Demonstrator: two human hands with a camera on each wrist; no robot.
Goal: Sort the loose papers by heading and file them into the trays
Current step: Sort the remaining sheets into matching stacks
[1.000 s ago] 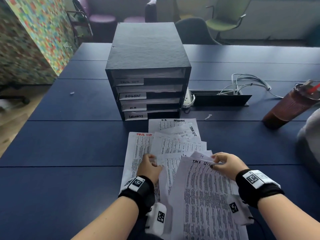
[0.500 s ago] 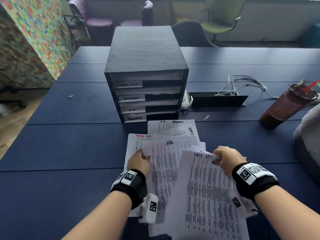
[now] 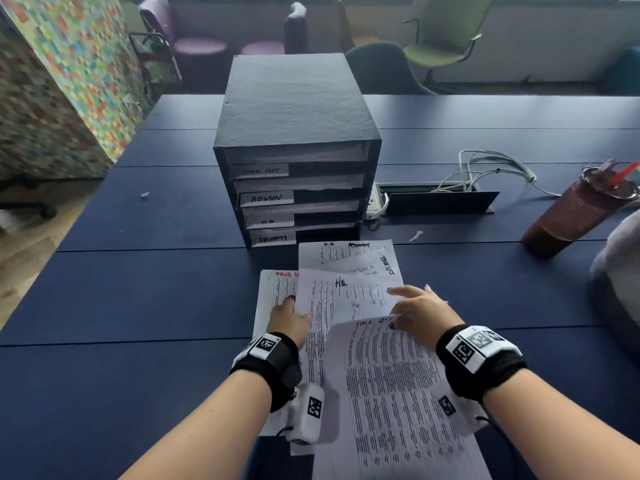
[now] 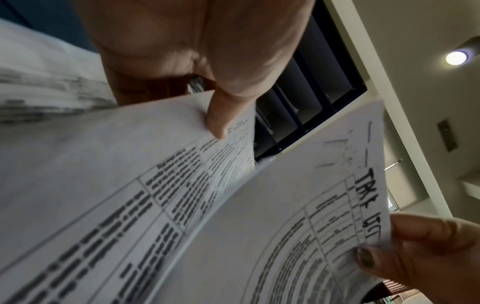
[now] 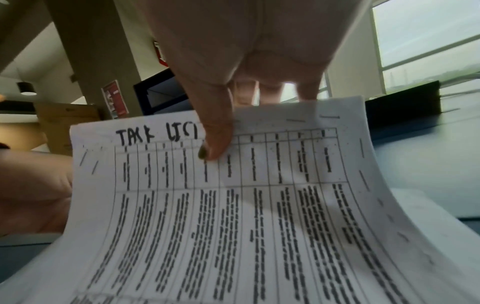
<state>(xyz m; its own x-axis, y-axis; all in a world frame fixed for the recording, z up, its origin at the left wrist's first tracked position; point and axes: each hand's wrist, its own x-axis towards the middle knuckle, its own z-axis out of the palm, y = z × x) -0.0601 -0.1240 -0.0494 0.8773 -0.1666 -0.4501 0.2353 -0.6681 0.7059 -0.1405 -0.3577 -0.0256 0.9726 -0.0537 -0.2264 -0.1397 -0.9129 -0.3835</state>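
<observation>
A black tray unit with four labelled trays (TASK LIST, ADMIN, H.R, SECURITY) stands mid-table. Loose printed papers lie fanned in front of it. My left hand pinches the left edge of a sheet headed "HR", thumb on top. My right hand pinches the top edge of a "TASK LIST" sheet, thumb on its face and fingers behind. That sheet curves up off the pile. A red-headed "TASK LIST" page lies under my left hand.
The dark blue table spreads wide to the left. A brown tumbler with a red straw stands at the right, by a cable hatch with white cords. Something grey sits at the right edge. Chairs stand beyond the table.
My left hand has drawn the HR sheet out from the pile, so its heading now shows. My right hand has kept hold of the TASK LIST sheet, its fingers now stretched forward.
</observation>
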